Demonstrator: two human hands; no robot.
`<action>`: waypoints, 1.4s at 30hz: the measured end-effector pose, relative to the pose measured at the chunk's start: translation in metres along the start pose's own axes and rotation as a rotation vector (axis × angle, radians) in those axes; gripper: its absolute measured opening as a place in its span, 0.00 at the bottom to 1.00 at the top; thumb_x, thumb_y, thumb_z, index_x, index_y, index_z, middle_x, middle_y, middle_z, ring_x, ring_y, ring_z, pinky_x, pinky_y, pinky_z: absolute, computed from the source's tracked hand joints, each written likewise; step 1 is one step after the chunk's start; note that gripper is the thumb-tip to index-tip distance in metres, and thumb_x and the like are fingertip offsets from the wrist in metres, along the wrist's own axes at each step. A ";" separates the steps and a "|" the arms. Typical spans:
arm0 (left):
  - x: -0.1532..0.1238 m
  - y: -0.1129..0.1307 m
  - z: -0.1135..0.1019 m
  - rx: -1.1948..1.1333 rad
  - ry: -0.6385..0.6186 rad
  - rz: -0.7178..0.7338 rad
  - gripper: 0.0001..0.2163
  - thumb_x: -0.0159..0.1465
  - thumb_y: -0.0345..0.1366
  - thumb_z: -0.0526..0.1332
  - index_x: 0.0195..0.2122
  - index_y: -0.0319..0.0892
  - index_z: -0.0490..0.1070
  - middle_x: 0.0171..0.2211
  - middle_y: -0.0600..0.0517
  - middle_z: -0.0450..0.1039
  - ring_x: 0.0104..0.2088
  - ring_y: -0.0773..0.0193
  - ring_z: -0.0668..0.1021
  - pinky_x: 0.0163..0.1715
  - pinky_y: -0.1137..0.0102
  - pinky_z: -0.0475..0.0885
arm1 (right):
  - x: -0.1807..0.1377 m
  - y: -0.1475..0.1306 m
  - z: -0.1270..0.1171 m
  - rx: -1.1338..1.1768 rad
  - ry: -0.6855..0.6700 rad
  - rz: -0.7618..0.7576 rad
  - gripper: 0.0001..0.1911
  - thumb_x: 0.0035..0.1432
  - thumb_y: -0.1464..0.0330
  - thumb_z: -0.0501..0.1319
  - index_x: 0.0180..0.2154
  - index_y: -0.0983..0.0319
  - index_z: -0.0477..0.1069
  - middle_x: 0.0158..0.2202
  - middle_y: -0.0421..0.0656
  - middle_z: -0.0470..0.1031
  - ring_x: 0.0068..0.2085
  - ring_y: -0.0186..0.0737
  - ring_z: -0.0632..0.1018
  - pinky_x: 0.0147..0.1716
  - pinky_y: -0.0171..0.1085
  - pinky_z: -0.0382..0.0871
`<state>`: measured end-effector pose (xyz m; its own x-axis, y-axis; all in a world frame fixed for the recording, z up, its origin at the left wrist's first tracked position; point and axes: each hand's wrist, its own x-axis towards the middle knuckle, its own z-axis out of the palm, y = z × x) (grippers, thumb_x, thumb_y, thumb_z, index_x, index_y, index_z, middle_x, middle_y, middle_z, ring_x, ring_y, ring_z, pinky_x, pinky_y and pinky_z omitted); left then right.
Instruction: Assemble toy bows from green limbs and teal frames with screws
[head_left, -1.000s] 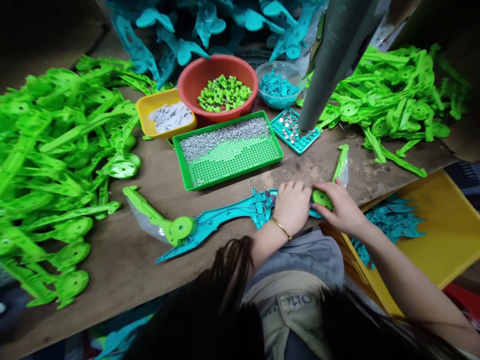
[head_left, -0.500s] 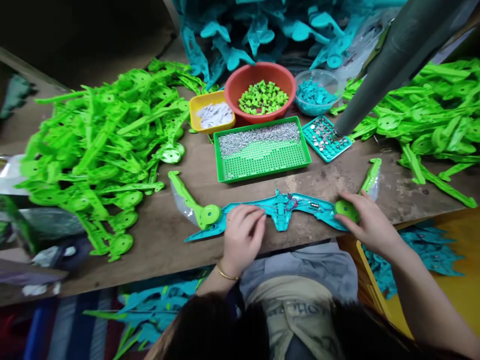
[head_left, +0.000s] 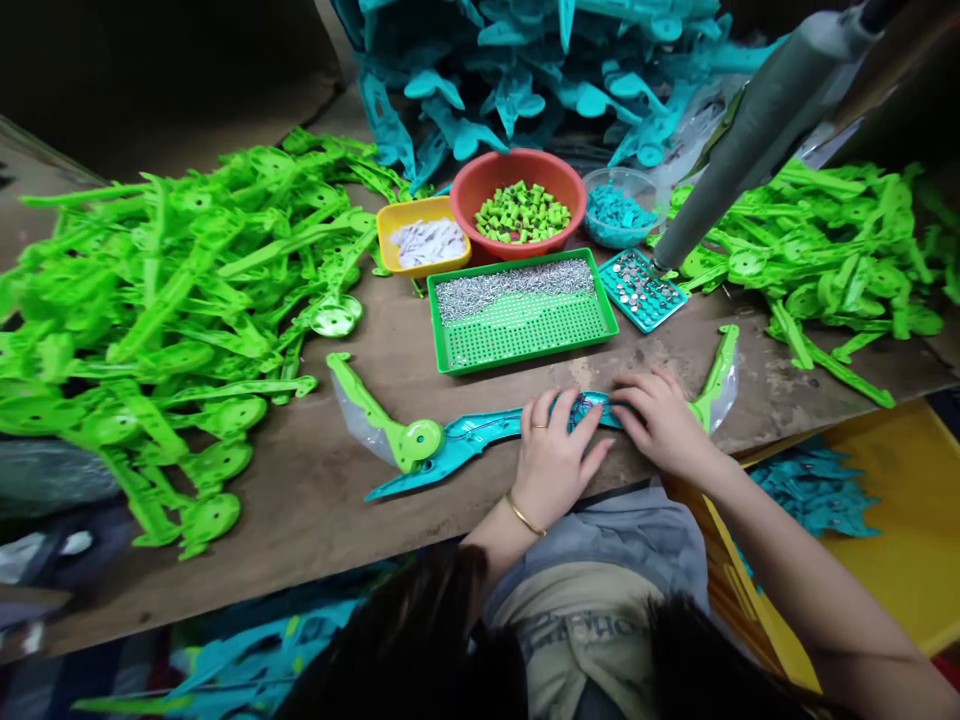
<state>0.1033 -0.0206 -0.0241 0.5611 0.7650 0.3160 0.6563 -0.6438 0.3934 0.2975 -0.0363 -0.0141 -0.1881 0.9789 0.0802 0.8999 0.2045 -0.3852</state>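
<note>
A long turquoise plastic bow-shaped shell [head_left: 465, 450] lies across the table edge in front of me, with thin wires showing near its middle. Bright green arms with clear plastic fins are attached at both ends: the left arm [head_left: 379, 415] is fully visible, while the right arm [head_left: 720, 385] is partly behind my hand. My left hand [head_left: 555, 450] rests over the shell's centre, fingers spread and thumb apart. Close to it, my right hand [head_left: 660, 415] touches the shell's right half with fingers apart, covering the round green joint there.
Behind the shell stand a green tray [head_left: 525, 350] of small metal pieces, a turquoise tray [head_left: 652, 315] with metal discs, a red bowl [head_left: 472, 200], a yellow tub [head_left: 386, 230] and a clear bowl [head_left: 649, 185]. Green parts [head_left: 187, 290] pile up at left. A grey pole-like tool [head_left: 727, 170] slants down at right.
My left hand has slid right along the shell to its centre. My right hand has left the green joint and moved inward, beside the left. The camera view has shifted slightly.
</note>
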 end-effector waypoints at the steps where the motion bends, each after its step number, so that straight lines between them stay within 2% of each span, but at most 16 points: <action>1: 0.004 0.001 0.001 -0.007 0.013 -0.018 0.15 0.65 0.41 0.58 0.51 0.44 0.73 0.56 0.42 0.68 0.56 0.47 0.65 0.56 0.50 0.62 | 0.001 -0.001 0.000 0.017 -0.003 0.013 0.11 0.65 0.66 0.53 0.44 0.58 0.71 0.50 0.48 0.74 0.53 0.46 0.73 0.61 0.57 0.54; 4: 0.014 0.003 0.005 -0.030 0.055 -0.084 0.10 0.65 0.34 0.57 0.44 0.41 0.75 0.52 0.42 0.69 0.56 0.49 0.66 0.56 0.53 0.63 | 0.005 -0.004 0.001 0.041 -0.021 0.020 0.11 0.64 0.67 0.53 0.44 0.58 0.72 0.49 0.47 0.74 0.53 0.45 0.73 0.62 0.57 0.53; 7: 0.021 0.005 0.007 -0.056 0.061 -0.133 0.07 0.65 0.32 0.57 0.38 0.39 0.75 0.50 0.42 0.70 0.55 0.50 0.67 0.55 0.54 0.64 | 0.008 -0.006 0.001 0.030 -0.051 0.000 0.12 0.64 0.68 0.52 0.46 0.57 0.71 0.50 0.46 0.74 0.53 0.45 0.73 0.62 0.57 0.52; 15: 0.028 0.002 0.007 -0.051 0.008 -0.109 0.07 0.65 0.30 0.56 0.36 0.40 0.75 0.48 0.44 0.72 0.54 0.51 0.68 0.54 0.55 0.65 | 0.013 -0.005 0.003 0.033 -0.061 0.032 0.08 0.65 0.67 0.53 0.38 0.59 0.70 0.47 0.46 0.75 0.51 0.44 0.74 0.62 0.56 0.51; 25: 0.028 -0.008 0.006 -0.028 -0.080 0.018 0.10 0.64 0.28 0.56 0.41 0.42 0.76 0.49 0.44 0.72 0.53 0.52 0.68 0.53 0.54 0.66 | 0.017 -0.004 0.004 0.083 -0.047 0.080 0.06 0.63 0.68 0.55 0.35 0.59 0.71 0.44 0.44 0.75 0.49 0.44 0.73 0.60 0.54 0.54; 33: 0.027 -0.009 0.010 0.060 -0.107 0.103 0.10 0.65 0.29 0.55 0.41 0.43 0.76 0.48 0.47 0.75 0.52 0.52 0.70 0.49 0.56 0.66 | 0.024 -0.018 -0.001 -0.130 -0.143 0.138 0.09 0.63 0.69 0.53 0.35 0.61 0.72 0.41 0.49 0.74 0.45 0.49 0.72 0.47 0.50 0.62; 35: 0.028 -0.008 0.008 0.065 -0.124 0.101 0.10 0.65 0.29 0.55 0.41 0.43 0.76 0.49 0.48 0.75 0.52 0.51 0.69 0.50 0.55 0.66 | 0.023 -0.018 -0.002 -0.123 -0.142 0.150 0.10 0.63 0.68 0.53 0.35 0.61 0.72 0.41 0.49 0.75 0.46 0.50 0.72 0.48 0.52 0.62; 38: 0.027 -0.013 -0.002 -0.024 -0.141 0.076 0.12 0.65 0.29 0.54 0.45 0.44 0.75 0.52 0.47 0.73 0.54 0.52 0.68 0.52 0.55 0.66 | 0.016 -0.009 -0.007 0.051 -0.081 0.147 0.10 0.64 0.67 0.54 0.38 0.58 0.73 0.45 0.46 0.76 0.49 0.48 0.73 0.53 0.53 0.60; 40: 0.021 -0.019 -0.011 -0.109 -0.098 0.047 0.14 0.66 0.28 0.53 0.48 0.44 0.73 0.52 0.46 0.72 0.54 0.54 0.68 0.54 0.56 0.65 | 0.007 -0.001 -0.012 0.161 -0.001 0.163 0.09 0.64 0.66 0.54 0.42 0.57 0.73 0.48 0.44 0.76 0.51 0.45 0.73 0.55 0.52 0.60; 42: 0.012 -0.025 -0.018 -0.153 -0.032 0.020 0.14 0.66 0.28 0.52 0.49 0.43 0.72 0.51 0.45 0.71 0.54 0.55 0.68 0.55 0.55 0.65 | -0.002 0.005 -0.016 0.177 0.052 0.187 0.10 0.64 0.65 0.54 0.44 0.57 0.72 0.48 0.44 0.76 0.52 0.44 0.73 0.57 0.52 0.58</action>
<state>0.0845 0.0044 -0.0147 0.5908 0.7496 0.2983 0.5614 -0.6475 0.5154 0.3084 -0.0374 -0.0010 0.0002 0.9993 0.0380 0.8335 0.0208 -0.5521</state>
